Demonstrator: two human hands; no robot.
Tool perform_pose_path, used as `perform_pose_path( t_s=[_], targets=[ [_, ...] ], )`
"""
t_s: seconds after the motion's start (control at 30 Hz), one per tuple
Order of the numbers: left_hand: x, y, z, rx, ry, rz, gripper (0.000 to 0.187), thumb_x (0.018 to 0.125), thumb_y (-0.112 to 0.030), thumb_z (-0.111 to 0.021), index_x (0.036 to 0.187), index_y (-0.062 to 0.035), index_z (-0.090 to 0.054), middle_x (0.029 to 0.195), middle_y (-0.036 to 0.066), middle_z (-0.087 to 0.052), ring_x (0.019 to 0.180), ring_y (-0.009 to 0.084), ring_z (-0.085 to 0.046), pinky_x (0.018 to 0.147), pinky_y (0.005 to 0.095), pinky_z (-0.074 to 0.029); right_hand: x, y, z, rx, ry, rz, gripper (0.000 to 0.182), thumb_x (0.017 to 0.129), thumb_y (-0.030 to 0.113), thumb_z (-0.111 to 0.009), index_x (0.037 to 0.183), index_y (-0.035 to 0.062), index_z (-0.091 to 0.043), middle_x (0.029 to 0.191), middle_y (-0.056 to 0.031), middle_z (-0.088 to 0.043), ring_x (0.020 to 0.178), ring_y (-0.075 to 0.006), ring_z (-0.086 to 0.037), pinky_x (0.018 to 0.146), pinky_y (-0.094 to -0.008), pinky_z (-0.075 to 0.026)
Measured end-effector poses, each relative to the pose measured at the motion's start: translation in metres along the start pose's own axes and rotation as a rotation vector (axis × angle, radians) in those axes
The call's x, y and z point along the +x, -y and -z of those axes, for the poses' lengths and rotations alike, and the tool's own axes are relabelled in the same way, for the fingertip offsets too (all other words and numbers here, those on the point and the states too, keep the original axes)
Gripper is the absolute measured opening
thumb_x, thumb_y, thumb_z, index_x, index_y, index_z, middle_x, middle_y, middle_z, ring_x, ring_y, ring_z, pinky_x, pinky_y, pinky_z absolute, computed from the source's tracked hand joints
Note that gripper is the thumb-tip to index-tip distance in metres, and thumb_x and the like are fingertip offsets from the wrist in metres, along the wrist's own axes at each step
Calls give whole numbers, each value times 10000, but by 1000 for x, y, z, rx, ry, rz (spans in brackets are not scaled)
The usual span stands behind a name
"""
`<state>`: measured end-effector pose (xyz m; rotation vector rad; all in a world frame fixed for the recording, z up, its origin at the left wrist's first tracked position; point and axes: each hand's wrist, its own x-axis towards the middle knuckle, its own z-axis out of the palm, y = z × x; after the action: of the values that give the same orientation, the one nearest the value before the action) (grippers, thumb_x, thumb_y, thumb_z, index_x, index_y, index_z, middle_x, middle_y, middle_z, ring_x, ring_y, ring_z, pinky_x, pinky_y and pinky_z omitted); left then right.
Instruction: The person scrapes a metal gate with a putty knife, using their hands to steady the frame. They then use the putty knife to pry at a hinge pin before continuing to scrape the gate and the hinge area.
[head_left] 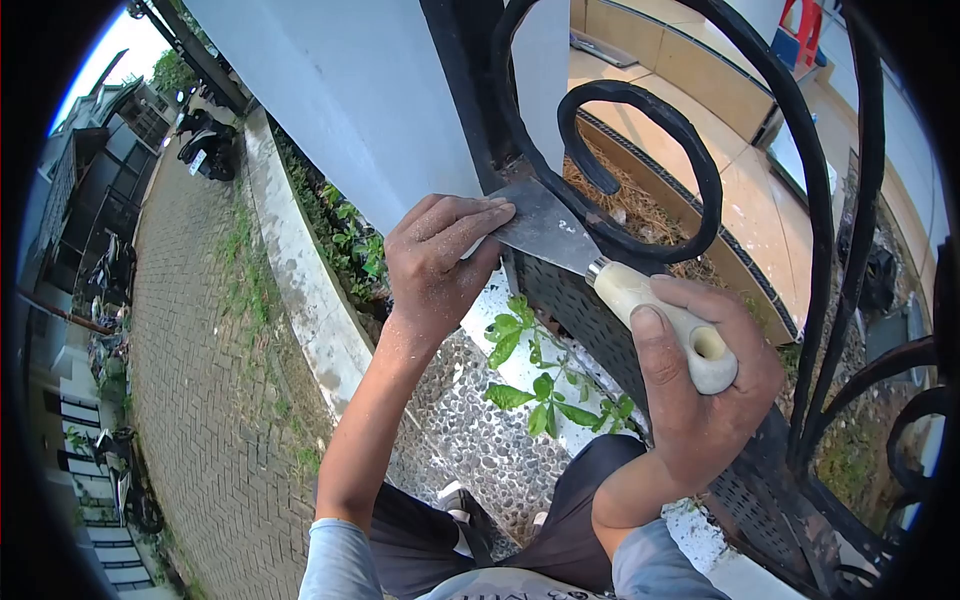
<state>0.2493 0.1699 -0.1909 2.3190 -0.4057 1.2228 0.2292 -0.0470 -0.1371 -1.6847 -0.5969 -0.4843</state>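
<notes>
The scraper [548,226] lies slantwise across the lower part of a black metal post [462,75], its broad grey blade up by the joint where a black iron scroll [709,190] meets the post, its pale handle [632,290] pointing down and to the right. The right hand [712,375] is closed around that handle, the thumb laid along it near the hole at its butt end. The left hand [440,255] has its fingertips on the far side of the blade — whether it pinches the metal or only presses on it, I cannot tell. Pale specks dust the left hand and wrist. Beside the post stands a white wall [330,90]; below the blade runs a dark perforated panel [575,308], with a leafy green plant [545,400] growing next to it over pebbled ground [480,425]. Dry brown litter [640,208] shows through the scroll, with beige tiles [745,205] beyond it. Off to the left, a parked motorcycle [208,145] stands by a paved lane [200,350].
</notes>
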Motion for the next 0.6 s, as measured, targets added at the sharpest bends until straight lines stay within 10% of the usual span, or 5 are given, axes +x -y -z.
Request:
perform_pose_path(
  t_s=[0.37, 0.4, 0.53, 0.6],
  targets=[
    [-4, 11, -6, 74, 51, 112, 295, 637, 32, -717, 903, -93, -734, 911, 67, -703, 838, 200, -654, 863, 369, -470, 3, -5, -13, -79, -1, 0, 164, 765, 81, -740, 884, -14, -679, 781, -144, -697, 704, -190, -697, 577, -280, -539],
    [-4, 9, -8, -165, -17, 340, 304, 640, -67, -760, 938, -110, -728, 922, 53, -700, 862, 204, -651, 940, 432, -418, 4, -9, -18, -19, -4, -21, 169, 753, 74, -743, 876, -19, -674, 767, -150, -693, 697, -195, -696, 572, -288, -539],
    [-8, -2, 24, 41, 164, -60, 498, 679, -343, -796, 1083, -76, -677, 976, 86, -677, 968, 250, -629, 947, 475, -414, -6, 11, 15, 30, 67, -137, 242, 702, 170, -740, 843, -14, -671, 766, -108, -672, 695, -154, -621, 648, -269, -478],
    [-42, 6, 34, -392, -47, 144, 600, 769, -479, -702, 1132, -6, -634, 1003, 134, -667, 1006, 256, -613, 942, 461, -418, -11, 17, 44, 10, 229, -107, 273, 667, 230, -752, 825, 18, -681, 723, -94, -663, 639, -168, -609, 600, -269, -476]
  ],
)
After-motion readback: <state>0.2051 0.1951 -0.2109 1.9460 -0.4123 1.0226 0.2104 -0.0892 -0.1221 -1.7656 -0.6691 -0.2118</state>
